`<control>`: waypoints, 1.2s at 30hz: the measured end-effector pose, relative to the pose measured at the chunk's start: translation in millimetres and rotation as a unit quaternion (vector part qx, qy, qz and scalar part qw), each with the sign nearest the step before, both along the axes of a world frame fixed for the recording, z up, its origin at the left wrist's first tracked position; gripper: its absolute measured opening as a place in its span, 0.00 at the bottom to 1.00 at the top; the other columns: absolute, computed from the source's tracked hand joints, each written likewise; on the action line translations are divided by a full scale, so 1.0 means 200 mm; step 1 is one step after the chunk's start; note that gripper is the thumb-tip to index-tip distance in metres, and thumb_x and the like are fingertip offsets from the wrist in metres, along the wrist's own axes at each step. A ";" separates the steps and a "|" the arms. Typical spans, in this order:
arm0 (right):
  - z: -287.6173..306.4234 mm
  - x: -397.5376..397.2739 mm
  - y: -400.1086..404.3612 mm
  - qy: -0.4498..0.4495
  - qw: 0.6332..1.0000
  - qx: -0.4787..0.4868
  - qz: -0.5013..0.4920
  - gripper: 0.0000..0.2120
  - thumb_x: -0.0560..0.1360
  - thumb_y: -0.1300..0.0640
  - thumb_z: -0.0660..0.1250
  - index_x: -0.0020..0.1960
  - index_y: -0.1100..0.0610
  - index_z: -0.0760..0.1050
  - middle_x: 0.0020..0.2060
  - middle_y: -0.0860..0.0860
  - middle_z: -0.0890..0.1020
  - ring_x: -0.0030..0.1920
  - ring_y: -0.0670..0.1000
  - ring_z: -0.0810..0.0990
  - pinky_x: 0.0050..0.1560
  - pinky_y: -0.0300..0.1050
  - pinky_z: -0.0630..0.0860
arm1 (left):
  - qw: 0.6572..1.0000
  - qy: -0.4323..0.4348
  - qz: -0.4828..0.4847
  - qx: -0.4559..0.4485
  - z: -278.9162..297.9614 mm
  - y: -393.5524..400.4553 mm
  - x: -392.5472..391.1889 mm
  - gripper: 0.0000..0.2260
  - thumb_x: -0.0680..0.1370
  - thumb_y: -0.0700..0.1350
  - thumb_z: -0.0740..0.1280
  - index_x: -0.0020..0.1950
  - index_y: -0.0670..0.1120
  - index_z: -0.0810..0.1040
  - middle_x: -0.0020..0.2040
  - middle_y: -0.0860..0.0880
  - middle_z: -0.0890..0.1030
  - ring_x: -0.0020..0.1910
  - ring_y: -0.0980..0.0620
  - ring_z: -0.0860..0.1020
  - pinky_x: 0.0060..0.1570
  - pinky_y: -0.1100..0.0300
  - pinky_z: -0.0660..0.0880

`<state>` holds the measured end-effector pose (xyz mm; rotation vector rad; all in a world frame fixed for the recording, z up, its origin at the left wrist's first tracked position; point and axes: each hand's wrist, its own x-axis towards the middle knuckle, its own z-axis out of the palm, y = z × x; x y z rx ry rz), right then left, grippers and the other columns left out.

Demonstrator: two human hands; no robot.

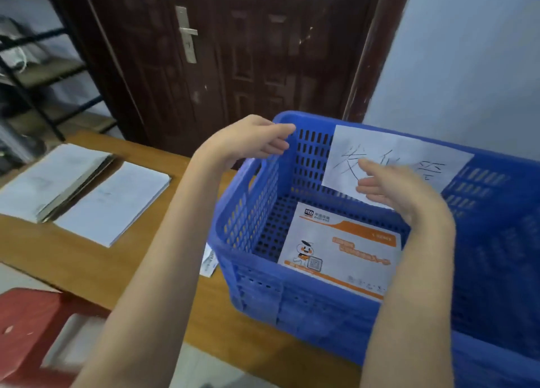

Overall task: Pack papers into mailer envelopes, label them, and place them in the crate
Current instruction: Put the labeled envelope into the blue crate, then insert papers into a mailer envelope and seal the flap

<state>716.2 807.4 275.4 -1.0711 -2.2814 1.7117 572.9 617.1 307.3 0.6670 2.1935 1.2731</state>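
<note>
One mailer envelope (339, 250) lies in my one blue crate (292, 306); my left hand (251, 142) and right hand (391, 189) hover with relaxed fingers, gripping nothing.

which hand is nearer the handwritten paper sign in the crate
Right. The right hand overlaps the paper sign; the left hand is off to its left, at the crate's corner.
</note>
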 end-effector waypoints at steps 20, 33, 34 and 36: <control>-0.28 -1.11 -2.09 0.037 0.979 -0.061 0.190 0.23 0.78 0.48 0.64 0.65 0.63 0.72 0.56 0.57 0.80 0.55 0.51 0.80 0.64 0.48 0.74 | 0.947 -0.049 0.315 0.044 -0.57 -2.21 -0.55 0.17 0.79 0.58 0.61 0.58 0.46 0.77 0.55 0.49 0.81 0.56 0.53 0.78 0.63 0.52 0.72; -0.86 -1.83 -2.29 -0.069 0.975 -0.144 0.155 0.20 0.78 0.49 0.63 0.61 0.65 0.73 0.56 0.59 0.80 0.54 0.53 0.81 0.56 0.42 0.75 | 0.927 -0.156 0.340 -0.001 -1.15 -2.28 -1.11 0.14 0.80 0.54 0.61 0.55 0.45 0.77 0.56 0.47 0.80 0.57 0.50 0.78 0.62 0.51 0.72; -0.89 -1.88 -2.29 -0.078 0.975 -0.149 0.146 0.19 0.78 0.49 0.64 0.59 0.64 0.74 0.56 0.58 0.81 0.54 0.52 0.81 0.56 0.42 0.75 | 0.927 -0.164 0.336 -0.010 -1.17 -2.27 -1.16 0.15 0.80 0.54 0.61 0.56 0.44 0.77 0.56 0.47 0.80 0.57 0.50 0.78 0.63 0.51 0.72; -0.96 -1.97 -2.28 -0.092 0.975 -0.150 0.134 0.16 0.78 0.49 0.64 0.56 0.61 0.75 0.55 0.58 0.81 0.53 0.52 0.81 0.57 0.43 0.76 | 0.925 -0.178 0.334 -0.015 -1.21 -2.25 -1.25 0.16 0.81 0.53 0.61 0.59 0.42 0.76 0.57 0.47 0.80 0.56 0.51 0.78 0.64 0.51 0.71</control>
